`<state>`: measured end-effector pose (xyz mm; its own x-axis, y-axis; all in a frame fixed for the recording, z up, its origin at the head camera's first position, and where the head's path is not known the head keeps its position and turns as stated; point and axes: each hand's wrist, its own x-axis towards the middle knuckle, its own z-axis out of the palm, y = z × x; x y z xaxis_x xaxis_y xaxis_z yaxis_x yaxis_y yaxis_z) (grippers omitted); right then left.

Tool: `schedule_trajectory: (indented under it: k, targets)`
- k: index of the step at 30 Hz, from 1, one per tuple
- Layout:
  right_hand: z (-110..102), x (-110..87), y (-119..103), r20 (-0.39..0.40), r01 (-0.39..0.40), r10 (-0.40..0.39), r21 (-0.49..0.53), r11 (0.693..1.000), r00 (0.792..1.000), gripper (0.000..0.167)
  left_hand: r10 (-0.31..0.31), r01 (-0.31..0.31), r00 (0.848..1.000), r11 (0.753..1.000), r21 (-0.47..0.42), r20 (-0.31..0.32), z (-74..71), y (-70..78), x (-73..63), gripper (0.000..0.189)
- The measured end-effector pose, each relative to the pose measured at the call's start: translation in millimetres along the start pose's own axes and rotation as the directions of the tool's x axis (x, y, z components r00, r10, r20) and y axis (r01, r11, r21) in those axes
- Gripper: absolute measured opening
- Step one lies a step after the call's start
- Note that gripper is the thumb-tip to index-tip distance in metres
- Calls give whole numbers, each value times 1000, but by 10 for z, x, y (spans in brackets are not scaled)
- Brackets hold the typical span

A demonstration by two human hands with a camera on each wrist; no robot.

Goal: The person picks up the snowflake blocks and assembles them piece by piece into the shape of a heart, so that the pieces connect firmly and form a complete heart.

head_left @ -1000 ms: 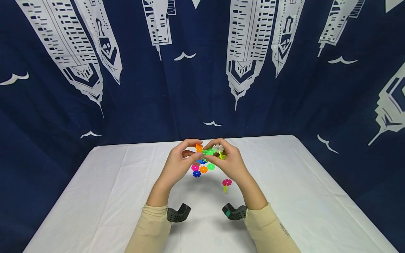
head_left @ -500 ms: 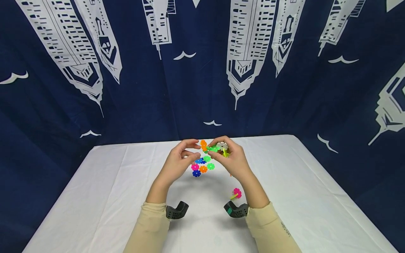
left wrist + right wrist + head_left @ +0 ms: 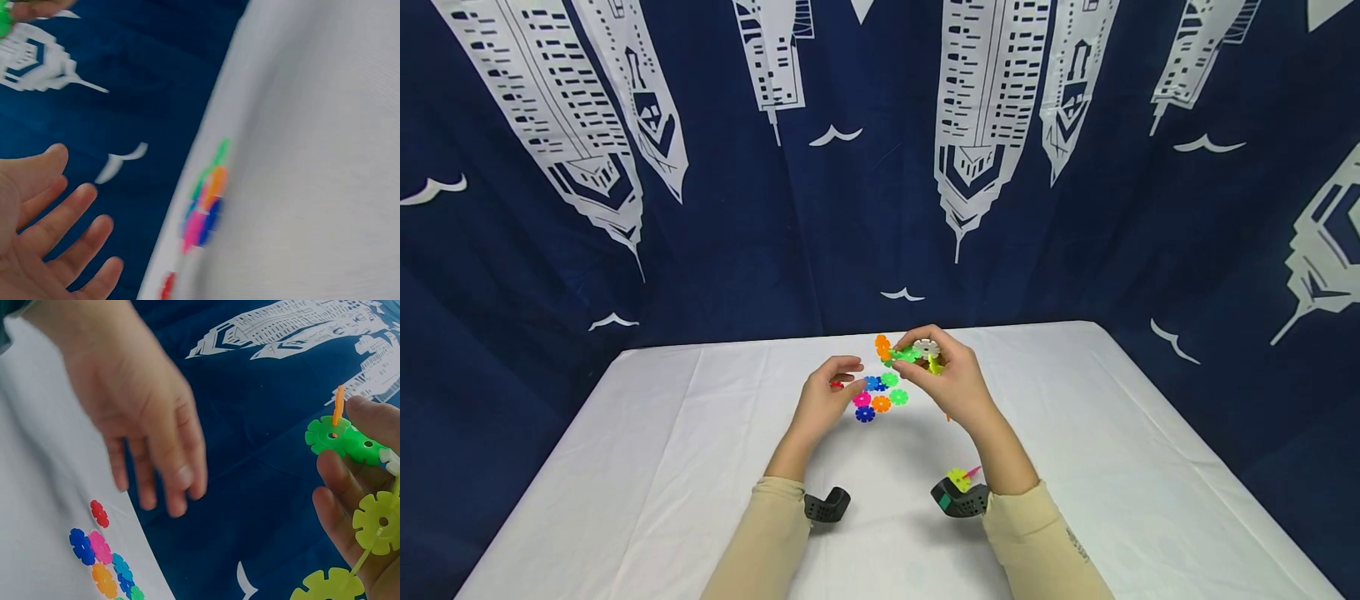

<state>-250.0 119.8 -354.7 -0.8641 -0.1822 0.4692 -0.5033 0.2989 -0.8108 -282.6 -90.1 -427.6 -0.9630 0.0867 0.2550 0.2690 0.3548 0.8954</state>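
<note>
My right hand (image 3: 946, 379) pinches a chain of interlocking flower-shaped plastic discs between thumb and fingers. Its green discs (image 3: 906, 355) sit at the fingertips, with an orange disc (image 3: 882, 345) standing up at the left end. A white disc (image 3: 927, 347) and a yellow disc (image 3: 378, 522) are nearer the palm. More of the chain dangles below, down to another yellow disc (image 3: 958, 479) and a pink one by the right wrist; the forearm hides part of it. My left hand (image 3: 826, 402) hovers left of the chain, fingers spread and holding nothing.
Loose discs lie grouped on the white table (image 3: 700, 467): orange (image 3: 881, 404), dark blue (image 3: 865, 413), pink (image 3: 861, 400), green (image 3: 898, 397) and several others. A red disc (image 3: 99, 514) lies apart, partly behind the left hand. A navy curtain (image 3: 737, 233) stands behind the table.
My left hand has let go of the chain and moved down and left. The right hand has shifted slightly right with the chain, whose dangling end has swung lower and turned.
</note>
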Motion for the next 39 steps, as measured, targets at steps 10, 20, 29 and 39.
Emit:
schedule_trajectory:
  k: [10,20,29,39]
  targets:
    - [6,10,38,2,-10,10,-27,1000,1000,24,-65,51,996,980,191,68,174,-378,-9,49]
    - [25,12,46,18,-23,23,-10,1000,1000,24,-49,19,995,944,329,84,199,-468,-20,44]
    - [37,3,43,16,-15,15,-34,999,1000,24,-15,18,1000,949,314,-10,211,-515,-34,29]
    - [31,-3,58,21,-24,25,-54,998,999,25,15,3,998,947,322,-54,188,-523,-46,29]
